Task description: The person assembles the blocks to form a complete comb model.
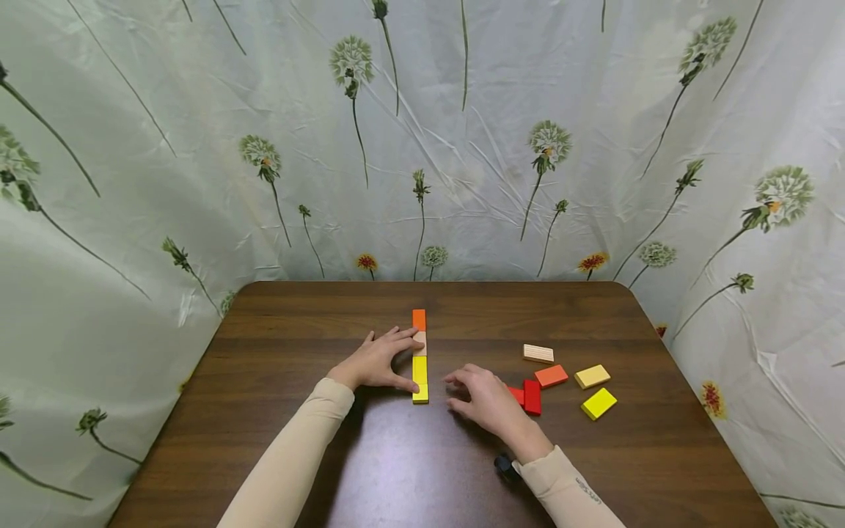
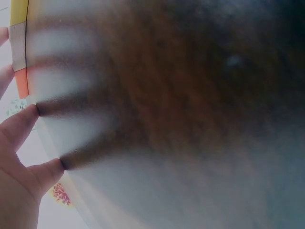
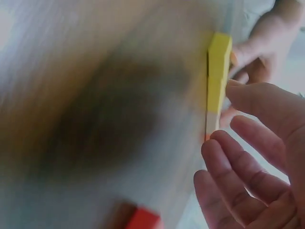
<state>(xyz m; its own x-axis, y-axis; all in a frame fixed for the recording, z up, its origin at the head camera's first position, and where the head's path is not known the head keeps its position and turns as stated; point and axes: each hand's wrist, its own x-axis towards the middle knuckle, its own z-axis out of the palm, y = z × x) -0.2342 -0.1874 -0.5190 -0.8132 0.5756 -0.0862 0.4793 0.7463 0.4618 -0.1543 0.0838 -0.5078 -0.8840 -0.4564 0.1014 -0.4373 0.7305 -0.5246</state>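
A straight row of small blocks runs away from me on the table: an orange block (image 1: pixel 419 320) at the far end, then a plain wood block (image 1: pixel 419 346), a yellow block (image 1: pixel 419 369) and another yellow block (image 1: pixel 420 397) nearest. My left hand (image 1: pixel 378 361) rests along the row's left side with fingers spread, its thumb at the nearest yellow block and its index finger over the plain one. In the left wrist view, other fingertips (image 2: pixel 33 110) touch the tabletop. To the right of the row my right hand (image 1: pixel 485 400) hovers, fingers loosely bent and holding nothing.
Right of my right hand lie loose blocks: two red ones, the upright-lying red block (image 1: pixel 532 397) partly beside a half-hidden red block (image 1: pixel 516 394), plus an orange block (image 1: pixel 551 377), plain block (image 1: pixel 538 353), pale yellow block (image 1: pixel 592 377) and yellow block (image 1: pixel 598 404). A flowered curtain (image 1: pixel 462 183) hangs behind.
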